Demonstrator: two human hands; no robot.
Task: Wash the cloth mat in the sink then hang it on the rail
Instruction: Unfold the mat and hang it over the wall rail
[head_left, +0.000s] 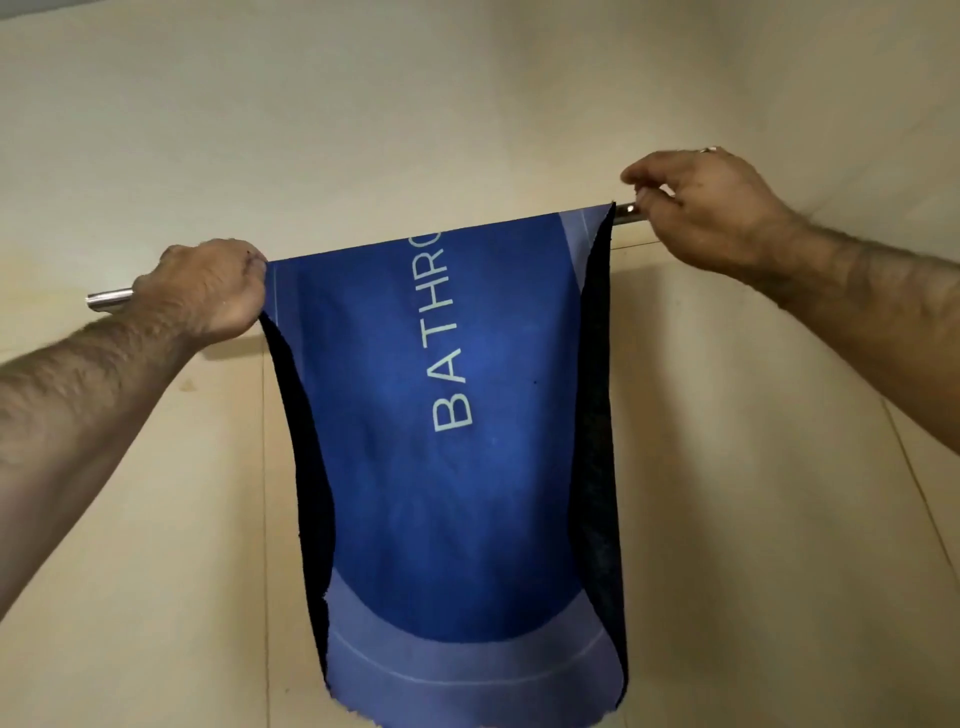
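Blue cloth mat (447, 415) hangs draped over the chrome rail (106, 300), dark backing showing at both side edges. Step in hand: hanging, near complete. Left hand (208, 291) pinches the mat's corner at the rail; right hand (706, 208), just beyond the mat's other corner, curls round the rail itself. Both arms are raised. Next move, judged: level the fold, then release.

wall (467, 104): plain cream, fills the whole background
seams (265, 467): thin lines on the lower part, probably panel or tile joints, hard to tell
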